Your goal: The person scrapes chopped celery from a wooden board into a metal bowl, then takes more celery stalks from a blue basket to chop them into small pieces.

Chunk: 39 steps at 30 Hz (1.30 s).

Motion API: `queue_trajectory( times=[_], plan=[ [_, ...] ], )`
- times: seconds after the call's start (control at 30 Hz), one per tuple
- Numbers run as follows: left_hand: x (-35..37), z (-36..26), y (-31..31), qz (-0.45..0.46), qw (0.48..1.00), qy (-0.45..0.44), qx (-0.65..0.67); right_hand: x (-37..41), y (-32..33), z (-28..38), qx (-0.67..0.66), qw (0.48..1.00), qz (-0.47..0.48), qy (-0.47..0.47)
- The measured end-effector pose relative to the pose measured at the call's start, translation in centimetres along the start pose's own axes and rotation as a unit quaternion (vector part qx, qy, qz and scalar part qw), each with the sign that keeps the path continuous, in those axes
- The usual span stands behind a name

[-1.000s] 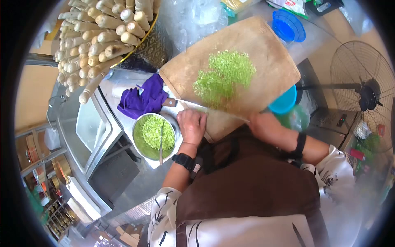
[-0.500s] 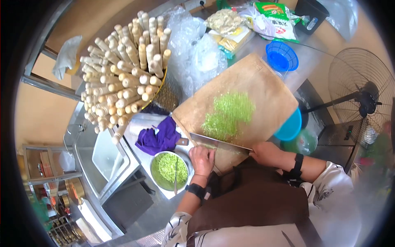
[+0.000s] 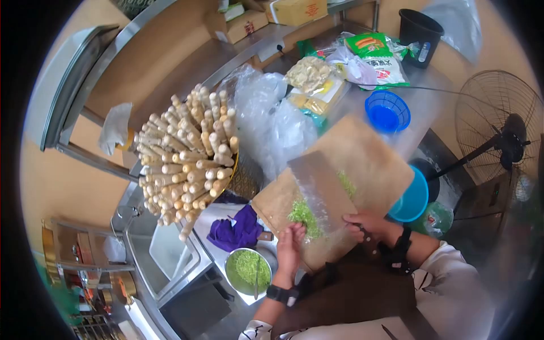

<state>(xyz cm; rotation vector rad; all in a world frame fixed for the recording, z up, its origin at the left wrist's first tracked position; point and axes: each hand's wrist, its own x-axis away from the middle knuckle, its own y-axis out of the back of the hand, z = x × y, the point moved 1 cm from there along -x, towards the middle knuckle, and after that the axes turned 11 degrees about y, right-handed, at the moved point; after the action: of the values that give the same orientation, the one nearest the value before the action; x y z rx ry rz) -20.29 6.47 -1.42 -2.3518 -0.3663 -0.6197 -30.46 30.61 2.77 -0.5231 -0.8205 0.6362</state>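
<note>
My right hand (image 3: 362,226) is closed around the handle end of a cleaver (image 3: 326,192). Its broad blade is tilted flat-side up over the wooden cutting board (image 3: 377,156) and hides part of the chopped greens (image 3: 304,214). My left hand (image 3: 290,243) is cupped at the near left side of that pile, fingertips right at the greens, holding nothing visible. A metal bowl (image 3: 231,277) of chopped greens (image 3: 249,267) with a spoon (image 3: 256,280) in it stands left of my left hand. Beyond the bowl lies a purple cloth (image 3: 233,228).
A container packed with upright, pale wooden-looking sticks (image 3: 190,156) stands left of the board. Clear plastic bags (image 3: 289,133), food packets (image 3: 377,59) and a blue basket (image 3: 387,111) lie behind. A turquoise basin (image 3: 413,195) and a fan (image 3: 504,136) are at right; a sink (image 3: 170,255) is at left.
The cleaver has lifted from the board's near edge and swung over the greens, which are now gathered closer to my left hand. The view has shifted, showing more of the back shelf.
</note>
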Motion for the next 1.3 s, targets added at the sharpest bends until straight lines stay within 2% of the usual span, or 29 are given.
queue_trajectory(
  times=[0.03, 0.07, 0.17, 0.2, 0.3, 0.4, 0.5, 0.57, 0.6, 0.7, 0.73, 0.77, 0.8, 0.83, 0.9, 0.97, 1.03, 1.13, 1.23, 1.3],
  plan=[
    [0.0, -0.6, -1.3, 0.075, 0.984, 0.051, 0.150, -0.5, -0.1, -0.4, -0.043, 0.999, 0.025, -0.004],
    [0.2, -1.4, -2.7, 0.075, 0.976, 0.112, 0.168, -0.8, -0.5, -0.8, -0.058, 0.997, 0.040, 0.002],
    [0.8, -3.1, -7.5, 0.204, 0.918, 0.135, 0.312, -2.0, -2.3, -1.0, -0.091, 0.993, 0.071, 0.003],
    [0.5, -3.0, -8.1, 0.208, 0.936, 0.113, 0.262, -2.1, -2.8, -0.9, -0.094, 0.993, 0.073, -0.007],
    [-1.0, -3.1, -7.1, 0.312, 0.879, 0.133, 0.336, -2.0, -1.9, -1.0, -0.074, 0.994, 0.081, -0.015],
    [-2.6, -2.7, -6.1, 0.235, 0.914, 0.127, 0.306, -0.4, -0.7, 0.2, -0.046, 0.994, 0.091, -0.036],
    [-3.9, -3.3, -6.9, 0.238, 0.895, 0.123, 0.358, 1.4, 1.4, 1.3, -0.001, 0.993, 0.105, -0.052],
    [-4.5, -4.1, -8.5, 0.164, 0.912, 0.074, 0.370, 2.5, 3.9, 1.5, 0.029, 0.991, 0.110, -0.066],
    [-4.8, -4.3, -9.2, 0.126, 0.917, 0.050, 0.375, 3.4, 4.3, 2.2, 0.050, 0.993, 0.090, -0.060],
    [-6.6, -4.6, -8.7, 0.103, 0.925, -0.016, 0.365, 5.3, 5.3, 3.0, 0.088, 0.996, 0.018, -0.011],
    [-6.8, -4.4, -8.5, 0.097, 0.953, -0.049, 0.284, 5.4, 5.4, 3.2, 0.072, 0.997, 0.010, 0.004],
    [-6.7, -4.0, -8.4, 0.031, 0.990, -0.098, 0.098, 5.6, 5.4, 3.2, 0.053, 0.998, 0.001, 0.019],
    [-6.5, -3.7, -8.7, -0.032, 0.985, -0.143, -0.093, 5.7, 5.2, 3.3, 0.034, 0.999, -0.010, 0.036],
    [-6.4, -3.3, -9.1, -0.090, 0.938, -0.183, -0.281, 5.6, 4.9, 3.5, 0.040, 0.998, -0.031, 0.047],
    [-5.3, -3.1, -11.2, -0.081, 0.794, -0.285, -0.530, 4.8, 3.6, 4.1, 0.051, 0.993, -0.075, 0.072],
    [-4.2, -2.8, -13.6, -0.050, 0.602, -0.364, -0.709, 3.1, 3.3, 3.3, 0.054, 0.989, -0.086, 0.105],
    [-4.4, -2.2, -14.1, 0.031, 0.574, -0.335, -0.746, 2.1, 2.6, 3.2, 0.093, 0.983, -0.097, 0.124],
    [-4.3, -1.3, -14.9, 0.108, 0.533, -0.288, -0.788, 1.9, 1.6, 3.7, 0.150, 0.976, -0.064, 0.147],
    [-5.4, -0.8, -14.3, 0.100, 0.554, -0.311, -0.766, 2.1, 1.8, 3.6, 0.208, 0.963, -0.019, 0.171],
    [-6.5, -1.5, -13.9, 0.035, 0.563, -0.309, -0.766, 2.7, 2.1, 3.7, 0.203, 0.969, -0.003, 0.139]
  ],
)
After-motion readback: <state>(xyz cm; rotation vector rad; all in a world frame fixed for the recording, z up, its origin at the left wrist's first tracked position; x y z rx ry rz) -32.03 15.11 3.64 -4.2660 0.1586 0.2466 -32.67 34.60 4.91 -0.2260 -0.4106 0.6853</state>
